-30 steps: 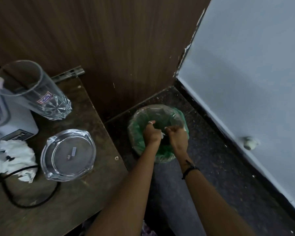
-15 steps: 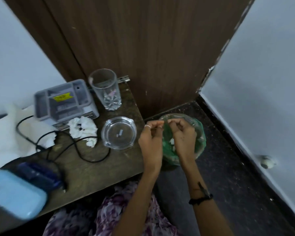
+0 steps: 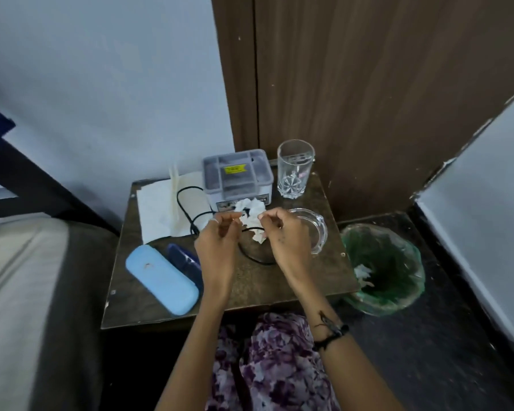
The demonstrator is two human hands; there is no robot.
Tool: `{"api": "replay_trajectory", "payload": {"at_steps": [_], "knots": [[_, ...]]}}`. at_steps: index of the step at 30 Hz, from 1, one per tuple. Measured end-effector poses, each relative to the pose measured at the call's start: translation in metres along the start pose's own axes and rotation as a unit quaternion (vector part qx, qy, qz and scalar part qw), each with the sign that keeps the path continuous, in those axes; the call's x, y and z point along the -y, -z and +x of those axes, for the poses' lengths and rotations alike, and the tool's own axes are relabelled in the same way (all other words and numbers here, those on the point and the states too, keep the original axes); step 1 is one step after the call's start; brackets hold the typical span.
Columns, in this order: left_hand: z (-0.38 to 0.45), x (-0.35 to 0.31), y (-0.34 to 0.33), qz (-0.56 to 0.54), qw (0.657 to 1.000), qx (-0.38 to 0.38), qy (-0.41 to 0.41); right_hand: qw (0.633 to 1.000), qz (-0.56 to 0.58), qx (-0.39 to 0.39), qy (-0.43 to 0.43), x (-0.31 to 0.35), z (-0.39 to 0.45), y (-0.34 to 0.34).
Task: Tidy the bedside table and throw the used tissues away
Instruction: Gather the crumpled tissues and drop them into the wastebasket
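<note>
While a wad of tissue [image 3: 363, 274] already lies in the green-lined bin [image 3: 398, 298] on the floor off the counter's right edge, the person's two hands, which half a second ago were over that bin, now hover above the middle of the counter [image 3: 279, 283]. The left hand [image 3: 217, 247] and right hand [image 3: 285, 241] are loosely curled, and neither grip visibly holds anything; whether the right fingertips already touch paper cannot be told. Between and just beyond them sits a crumpled used tissue [image 3: 251, 215], resting against the front of the grey organiser box [image 3: 238, 176] and over the black cable [image 3: 190, 209]. A glass ashtray [image 3: 316, 229] lies partly under the right hand, a drinking glass [image 3: 294, 170] stands at the back right corner, and a blue case [image 3: 161, 277] lies toward the front left. The move back from the bin suggests one load is dropped and this tissue is next; lifting it clear of the cable looks like the care point.
</note>
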State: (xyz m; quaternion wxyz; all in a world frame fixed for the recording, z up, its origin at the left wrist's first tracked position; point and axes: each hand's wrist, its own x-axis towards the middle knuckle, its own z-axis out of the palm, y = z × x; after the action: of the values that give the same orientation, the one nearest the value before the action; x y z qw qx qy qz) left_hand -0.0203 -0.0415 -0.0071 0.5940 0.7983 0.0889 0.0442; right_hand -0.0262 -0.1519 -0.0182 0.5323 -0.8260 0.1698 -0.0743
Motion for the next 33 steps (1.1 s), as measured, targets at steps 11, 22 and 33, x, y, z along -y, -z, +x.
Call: {"api": "replay_trajectory", "payload": {"at_steps": [11,22,33], "knots": [[0.071,0.043,-0.013,0.303,0.946,0.091,-0.073,0.969,-0.243,-0.032,-0.003,-0.011,0.053,-0.012],[0.066,0.038,-0.016,0.317,0.944,0.07,-0.059,0.964,-0.264,-0.022,0.02,-0.018,0.053,-0.014],[0.041,-0.021,0.009,0.097,0.995,0.004,-0.028,0.995,0.012,-0.1,-0.027,0.014,0.031,0.018]]}}
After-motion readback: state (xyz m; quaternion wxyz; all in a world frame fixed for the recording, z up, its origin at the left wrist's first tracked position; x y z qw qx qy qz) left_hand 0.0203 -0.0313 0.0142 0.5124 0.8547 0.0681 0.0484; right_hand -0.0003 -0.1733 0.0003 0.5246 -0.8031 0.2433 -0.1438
